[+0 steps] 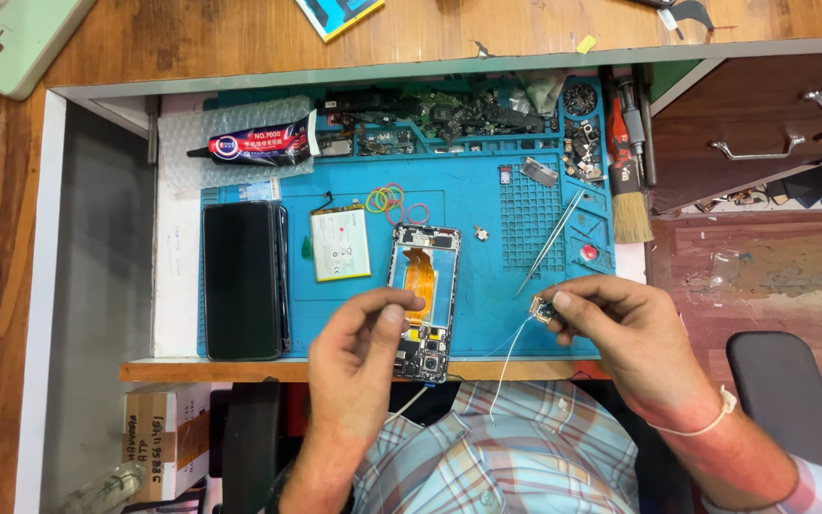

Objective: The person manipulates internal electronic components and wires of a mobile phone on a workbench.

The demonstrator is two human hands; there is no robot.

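Looks like mid phone repair, parts-handling stage. The right hand point(611, 319) pinches a small gold-and-dark component point(542, 310) between thumb and forefinger, held just above the right part of the blue work mat point(487, 200). A thin white thread point(506, 366) hangs from it toward the person's shirt. The left hand point(363, 347) has thumb and forefinger nipped close together; can't tell if it grips the thread's other end, too fine to see.

The opened phone frame point(423, 300) lies near the mat's middle, partly under the left hand: back off, orange flex cable showing down its centre, camera module at the near end, w/ dark boards around it.

My guess: the next move needs steady fingers and a careful line-up of the tiny part, prob. w/ the tweezers point(551, 241) lying just right of the frame.

Left of the frame sit a loose battery point(340, 244) and a black phone point(243, 280), face up. A glue tube point(257, 146) lies at the far left; a brush point(628, 195) at the right edge.
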